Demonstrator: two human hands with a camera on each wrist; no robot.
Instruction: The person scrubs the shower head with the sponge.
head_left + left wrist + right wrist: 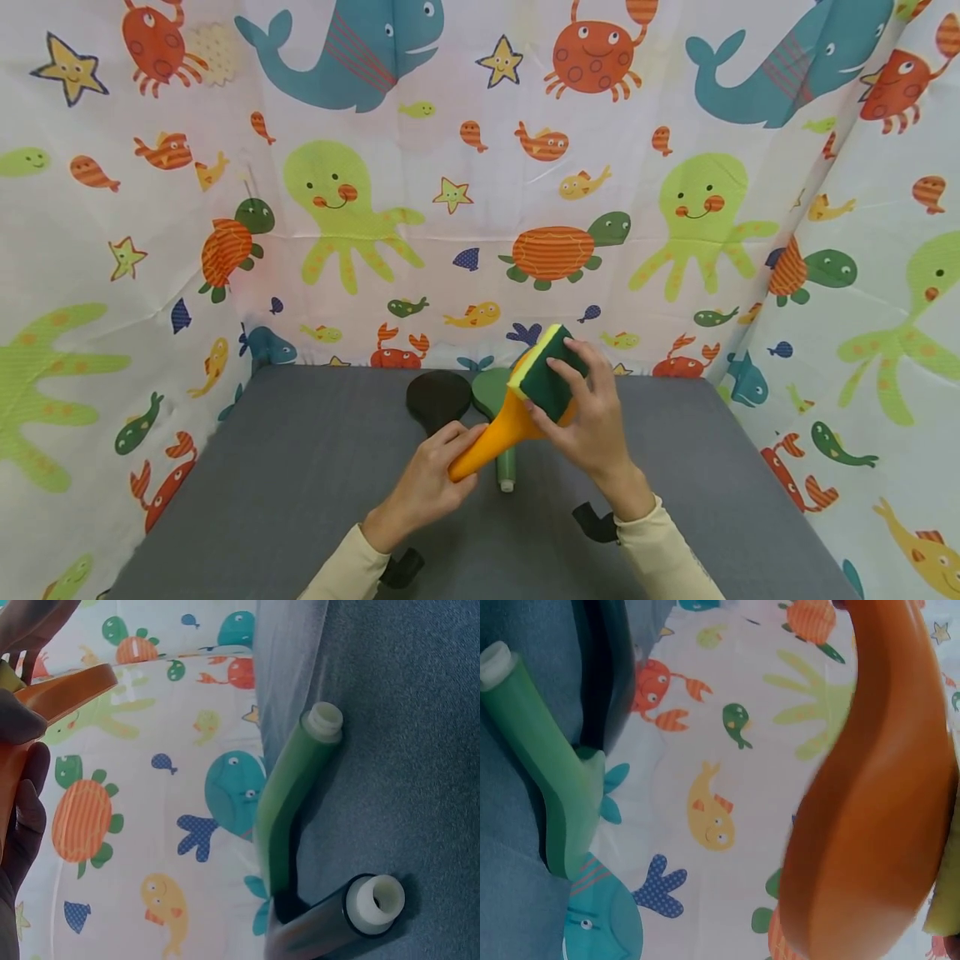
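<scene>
Hands (592,417) press sponge (551,375) — orange holder (495,437).

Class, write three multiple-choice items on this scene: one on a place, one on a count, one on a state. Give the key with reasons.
1. Where does the green plastic paddle-shaped holder lie?
A. on the grey table
B. in the left hand
C. on the curtain

2. How many paddle-shaped holders are in view?
A. one
B. three
C. five

3. What is the right hand doing?
A. resting flat on the table
B. hanging idle
C. gripping the green-and-yellow sponge

Key:
1 A, it lies on the grey table beside the black plastic paddle-shaped holder.
2 B, orange, green and black ones show.
3 C, its fingers curl round the green-and-yellow sponge on the orange plastic paddle-shaped holder, whose handle the left hand holds.
</scene>
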